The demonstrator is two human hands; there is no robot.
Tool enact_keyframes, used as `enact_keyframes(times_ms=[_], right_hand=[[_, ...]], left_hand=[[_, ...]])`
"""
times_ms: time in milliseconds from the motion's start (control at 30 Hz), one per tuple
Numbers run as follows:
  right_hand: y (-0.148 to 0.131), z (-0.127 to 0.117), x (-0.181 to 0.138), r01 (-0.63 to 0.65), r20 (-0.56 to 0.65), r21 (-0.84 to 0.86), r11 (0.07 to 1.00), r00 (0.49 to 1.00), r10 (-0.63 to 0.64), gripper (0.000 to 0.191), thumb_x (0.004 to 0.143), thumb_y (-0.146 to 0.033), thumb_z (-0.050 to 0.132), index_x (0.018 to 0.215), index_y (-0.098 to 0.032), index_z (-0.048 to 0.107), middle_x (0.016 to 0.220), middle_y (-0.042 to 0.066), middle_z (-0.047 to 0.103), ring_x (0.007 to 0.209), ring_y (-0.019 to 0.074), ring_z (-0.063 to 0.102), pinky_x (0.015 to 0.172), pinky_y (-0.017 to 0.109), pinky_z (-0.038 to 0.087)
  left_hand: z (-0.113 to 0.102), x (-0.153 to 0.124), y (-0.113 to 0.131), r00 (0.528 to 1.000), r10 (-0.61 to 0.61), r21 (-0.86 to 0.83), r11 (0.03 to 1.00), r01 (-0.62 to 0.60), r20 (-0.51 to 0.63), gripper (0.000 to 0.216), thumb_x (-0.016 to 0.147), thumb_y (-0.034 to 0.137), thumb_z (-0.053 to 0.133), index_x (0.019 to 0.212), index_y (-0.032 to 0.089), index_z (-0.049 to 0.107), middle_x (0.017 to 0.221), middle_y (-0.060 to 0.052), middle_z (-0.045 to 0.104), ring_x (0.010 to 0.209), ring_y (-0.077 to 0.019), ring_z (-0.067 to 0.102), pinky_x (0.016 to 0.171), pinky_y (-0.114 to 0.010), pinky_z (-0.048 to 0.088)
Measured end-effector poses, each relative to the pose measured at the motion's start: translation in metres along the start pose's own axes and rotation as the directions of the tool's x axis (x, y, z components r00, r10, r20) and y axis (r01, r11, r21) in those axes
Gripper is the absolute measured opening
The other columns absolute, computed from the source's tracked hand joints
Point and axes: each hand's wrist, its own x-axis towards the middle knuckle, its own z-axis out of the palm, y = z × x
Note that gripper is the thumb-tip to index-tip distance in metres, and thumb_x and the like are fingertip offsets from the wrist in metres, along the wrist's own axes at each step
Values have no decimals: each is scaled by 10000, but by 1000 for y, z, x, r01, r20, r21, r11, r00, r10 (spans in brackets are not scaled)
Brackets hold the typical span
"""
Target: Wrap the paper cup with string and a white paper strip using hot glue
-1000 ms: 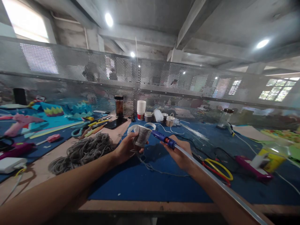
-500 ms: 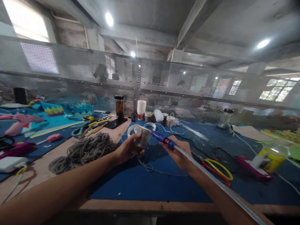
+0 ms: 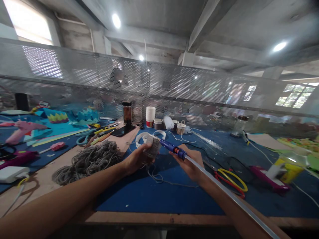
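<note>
My left hand is closed around a small cup wrapped in grey cord, held tilted above the blue mat. From the cup, a loose grey strand trails over the mat. My right hand grips a blue glue gun, its tip pointing left at the cup's upper rim; whether it touches I cannot tell. A long clear glue stick runs out of the gun's back along my right forearm. Left of my left hand lies a heap of grey cord. Behind the cup is a white strip ring.
Stacked paper cups, a dark jar and a phone stand or lie at the back. To the right are scissors with yellow and red handles and a purple glue gun. A perforated metal screen closes off the rear.
The cup has turned slightly in my left hand, and the glue gun's tip has shifted a little left and down with it. The grip of both hands is unchanged.
</note>
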Motion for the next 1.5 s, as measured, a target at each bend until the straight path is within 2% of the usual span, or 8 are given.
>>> enact_keyframes(times_ms=[200,367,533,833,1033,1167,1300,1500], right_hand=[[0,-2,1,-11,-4,-10,1000,1000,11,264,969,-467,559,875,-221,577,623,-43,600,510,125,552,526,224,306],[-3,-3,2,-18,-5,-23,1000,1000,18,283,972,-469,548,849,-215,574,600,-42,583,494,123,538,517,225,296],[-3,-2,1,13,-9,-15,1000,1000,-13,255,974,-440,556,854,-215,571,608,-42,578,498,121,535,520,228,296],[1,1,-1,21,23,-1,1000,1000,-21,204,966,-406,578,886,-219,568,628,-43,581,526,129,566,541,231,301],[1,1,-1,30,32,12,999,999,-31,186,965,-389,577,904,-213,571,640,-33,605,537,131,582,547,222,309],[0,1,-1,22,26,-13,1000,999,-22,206,968,-409,567,899,-215,572,630,-34,607,529,130,581,539,221,306],[0,0,0,20,24,-23,1000,1000,-20,209,974,-411,554,889,-221,570,628,-36,602,520,128,565,534,224,305],[1,0,0,5,10,-14,1000,1000,-4,228,976,-442,552,897,-229,572,637,-39,612,517,129,565,534,228,312]], left_hand=[[0,1,2,999,34,3,999,-34,-20,378,902,438,530,1037,125,693,931,-98,717,640,-176,622,606,-282,476],[-1,1,2,999,19,50,999,-17,-50,400,900,464,532,1036,125,695,935,-97,710,666,-172,628,624,-274,475],[2,-1,1,996,24,66,998,-18,-83,415,872,443,587,1174,163,637,942,-73,696,675,-171,635,629,-277,484],[9,-1,3,992,113,162,981,-102,-57,430,833,426,664,1181,197,562,851,-27,625,650,-170,615,577,-277,486],[9,0,2,990,131,199,973,-120,-44,438,838,423,672,1195,201,548,891,-28,618,647,-162,604,574,-283,491],[8,-2,3,992,121,165,980,-116,-23,421,852,412,655,1207,203,571,905,-34,637,685,-169,614,623,-292,503],[4,-2,1,996,70,101,993,-64,-53,429,861,441,623,1204,183,608,917,-59,676,671,-179,632,629,-296,493],[1,-2,1,997,21,55,998,-18,-69,388,885,464,575,1063,135,678,943,-91,714,659,-171,635,649,-292,488]])
